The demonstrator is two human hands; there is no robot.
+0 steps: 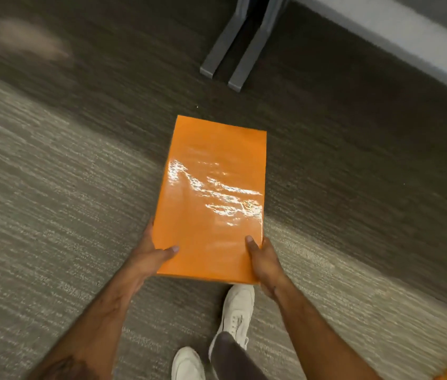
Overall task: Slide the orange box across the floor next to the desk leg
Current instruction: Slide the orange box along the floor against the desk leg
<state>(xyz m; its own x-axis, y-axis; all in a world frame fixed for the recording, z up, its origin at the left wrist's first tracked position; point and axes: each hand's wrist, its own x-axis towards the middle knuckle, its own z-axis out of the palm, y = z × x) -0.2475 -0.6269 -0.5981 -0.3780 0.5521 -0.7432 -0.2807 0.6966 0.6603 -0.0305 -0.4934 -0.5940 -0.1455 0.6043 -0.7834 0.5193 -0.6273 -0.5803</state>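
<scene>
Both hands, left grip [154,252] and right grip [261,257], clamp the orange box [211,193] at its near corners; the desk leg [240,48] lies well ahead, so the slide looks mostly undone.

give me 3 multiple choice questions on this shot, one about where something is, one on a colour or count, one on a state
1. Where are the desk legs relative to the orange box?
A. beyond its far end
B. under it
C. behind the person's shoes

2. How many white shoes show?
A. none
B. one
C. two

3. How is the box held?
A. left hand only
B. both hands at its near corners
C. nobody touches it

Answers:
1 A: the grey legs stand past the box's far end, with bare carpet between.
2 C: one shoe lies just below the box, another at the bottom edge.
3 B: the left hand and right hand each grip a near corner, thumbs on top.
</scene>
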